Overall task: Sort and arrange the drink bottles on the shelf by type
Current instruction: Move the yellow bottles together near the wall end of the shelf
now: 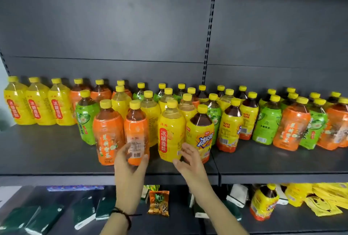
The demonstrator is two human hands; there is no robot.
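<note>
Hands (130, 161) around upright orange bottle (136, 131)

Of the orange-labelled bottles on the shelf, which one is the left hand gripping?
The orange-labelled bottle turned barcode-side out, at the front of the shelf. The left hand wraps its base; its front-row neighbour to the left shows its printed front and stands untouched.
</note>
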